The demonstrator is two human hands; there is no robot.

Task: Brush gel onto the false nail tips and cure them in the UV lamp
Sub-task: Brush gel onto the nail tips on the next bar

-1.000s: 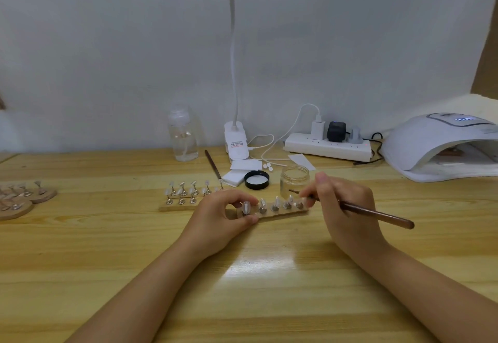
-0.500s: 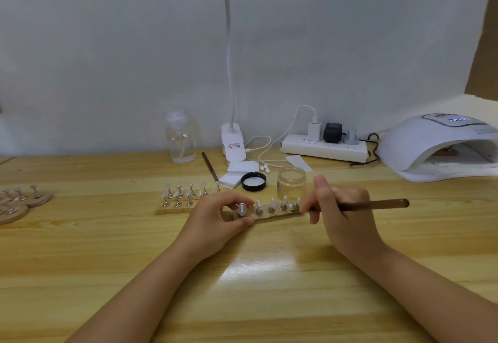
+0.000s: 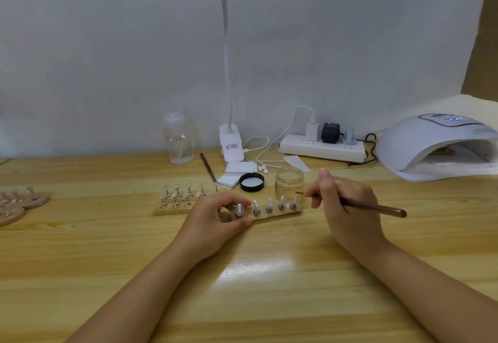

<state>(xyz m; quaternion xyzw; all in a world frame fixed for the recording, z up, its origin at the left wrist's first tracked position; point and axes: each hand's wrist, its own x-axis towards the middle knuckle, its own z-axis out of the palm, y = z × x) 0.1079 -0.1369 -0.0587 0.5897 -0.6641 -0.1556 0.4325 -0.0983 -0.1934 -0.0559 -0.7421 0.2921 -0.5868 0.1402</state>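
On the wooden table point(image 3: 80, 248), round wooden stands point(image 3: 18, 202) with nail tips sit at the far left edge. A clear pump bottle point(image 3: 178, 137) near the wall holds a little clear liquid. A wooden strip point(image 3: 172, 211) carries two rows of false nail tips on metal pegs. The left hand point(image 3: 215, 221) grips the left end of a second wooden holder point(image 3: 272, 214), thumb and fingers curled round it; its five false nail tips point(image 3: 269, 204) stand upright in a row. A black jar lid point(image 3: 252, 182) lies beside white pads point(image 3: 237, 172). The open glass jar point(image 3: 289, 182) stands just behind the holder; contents cannot be told. The right hand point(image 3: 347, 208) pinches a brown brush point(image 3: 377, 206), fingers clamped on the handle, bristles pointing left above the holder's right end. A power strip point(image 3: 322, 150) lies by the wall. The white UV lamp point(image 3: 436, 146) stands far right, display lit.
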